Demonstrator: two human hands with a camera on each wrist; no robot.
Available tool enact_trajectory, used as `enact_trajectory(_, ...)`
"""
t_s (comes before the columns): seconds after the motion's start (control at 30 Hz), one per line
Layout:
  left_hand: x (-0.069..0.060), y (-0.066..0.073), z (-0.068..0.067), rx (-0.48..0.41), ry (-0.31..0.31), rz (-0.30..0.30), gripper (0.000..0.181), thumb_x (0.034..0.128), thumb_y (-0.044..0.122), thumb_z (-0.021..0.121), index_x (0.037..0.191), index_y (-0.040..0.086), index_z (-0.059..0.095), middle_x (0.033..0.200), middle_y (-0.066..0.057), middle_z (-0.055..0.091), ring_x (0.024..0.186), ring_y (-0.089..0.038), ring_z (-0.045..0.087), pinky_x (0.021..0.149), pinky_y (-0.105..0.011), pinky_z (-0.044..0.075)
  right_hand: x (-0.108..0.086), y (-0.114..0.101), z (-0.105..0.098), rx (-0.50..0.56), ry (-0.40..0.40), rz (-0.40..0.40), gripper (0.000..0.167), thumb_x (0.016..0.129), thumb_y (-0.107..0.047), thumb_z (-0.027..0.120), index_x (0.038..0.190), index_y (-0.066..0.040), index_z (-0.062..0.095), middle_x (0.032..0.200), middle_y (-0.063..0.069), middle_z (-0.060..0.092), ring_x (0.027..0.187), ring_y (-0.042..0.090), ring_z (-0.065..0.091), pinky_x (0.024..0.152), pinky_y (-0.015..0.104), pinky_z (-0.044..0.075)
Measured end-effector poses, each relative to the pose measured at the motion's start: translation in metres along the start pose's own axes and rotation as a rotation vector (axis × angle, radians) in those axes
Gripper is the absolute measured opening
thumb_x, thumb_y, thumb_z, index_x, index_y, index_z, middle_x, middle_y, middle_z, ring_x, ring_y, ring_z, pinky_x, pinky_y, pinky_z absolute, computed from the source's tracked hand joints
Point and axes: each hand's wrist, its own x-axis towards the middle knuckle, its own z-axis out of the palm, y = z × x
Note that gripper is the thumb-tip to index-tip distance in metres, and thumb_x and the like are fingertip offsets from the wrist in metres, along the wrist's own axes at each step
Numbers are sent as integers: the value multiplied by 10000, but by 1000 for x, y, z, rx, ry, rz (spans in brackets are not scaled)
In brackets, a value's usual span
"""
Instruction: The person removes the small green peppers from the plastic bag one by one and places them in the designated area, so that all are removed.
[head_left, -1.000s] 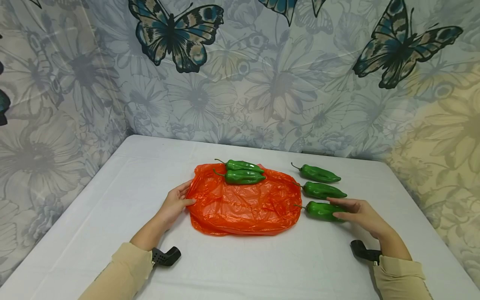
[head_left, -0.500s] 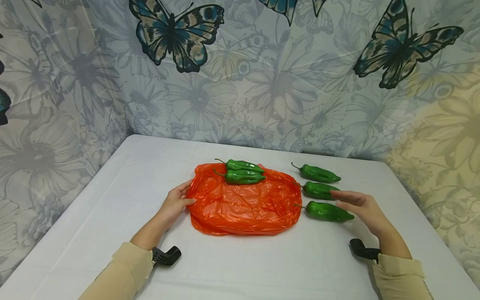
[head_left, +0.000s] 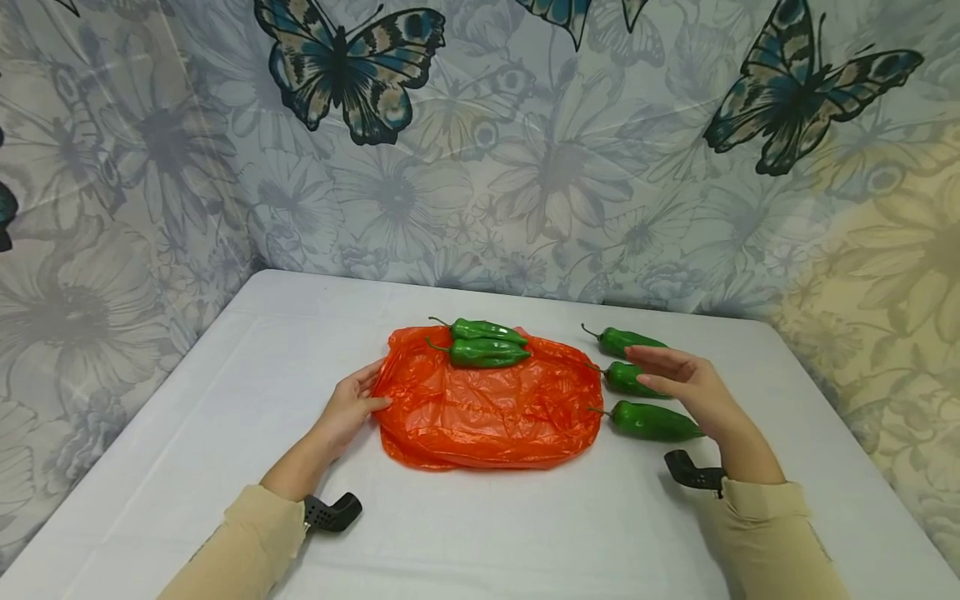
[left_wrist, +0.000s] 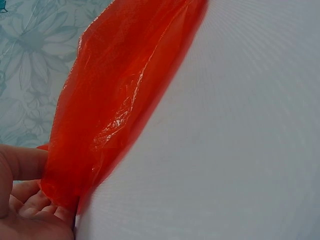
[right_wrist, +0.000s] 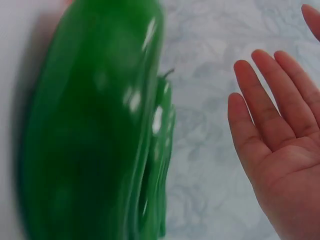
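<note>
A crumpled red plastic bag lies flat on the table, and two long green peppers rest side by side on its far part. At the bag's left edge my left hand pinches the plastic; in the left wrist view the red bag runs between thumb and fingers. Right of the bag lie three more green peppers, the near pepper, the middle pepper and the far pepper. My right hand hovers over the right ends of the middle and far ones, its fingers extended and holding nothing.
A white cloth covers the table. Behind it hangs a backdrop with flowers and butterflies. Each wrist carries a black camera, the left camera and the right camera.
My right hand has left the near pepper, lifted and moved away from me and left, over the middle and far peppers. My left hand and the bag have stayed in place.
</note>
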Motion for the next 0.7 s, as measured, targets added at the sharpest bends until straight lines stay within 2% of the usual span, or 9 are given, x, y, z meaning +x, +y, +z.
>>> enact_trajectory(0.27,1,0,0,7,-2,3,667,868,-65,519,1469,40,250,1515,-176,274,1375,-307,302,813,-93,456,23,-23,18,67,-51,-19,478,888,-110,611,1334,1,476,1237,-137,607,1095,-45,563,868,128,464)
enact_trajectory(0.47,-1,2,1,14,-7,5,668,872,-58,522,1471,43,244,1517,-177,269,1381,-309,291,843,-105,456,40,-39,32,64,-81,-42,486,879,-125,628,1329,-6,489,1240,-134,603,1107,-27,564,863,172,491)
enact_trajectory(0.57,-2,3,1,19,-6,-1,665,876,-51,522,1472,40,241,1516,-183,268,1377,-318,295,842,-106,457,50,-46,42,51,-92,-29,496,870,-158,645,1325,-22,499,1290,-38,592,1136,-2,556,885,174,480)
enact_trajectory(0.7,-3,3,1,13,-10,-2,665,879,-51,519,1473,40,235,1519,-181,261,1374,-315,297,803,-89,453,64,-56,55,54,-114,-11,509,860,-184,660,1325,-48,506,1365,108,524,1242,137,508,969,224,445)
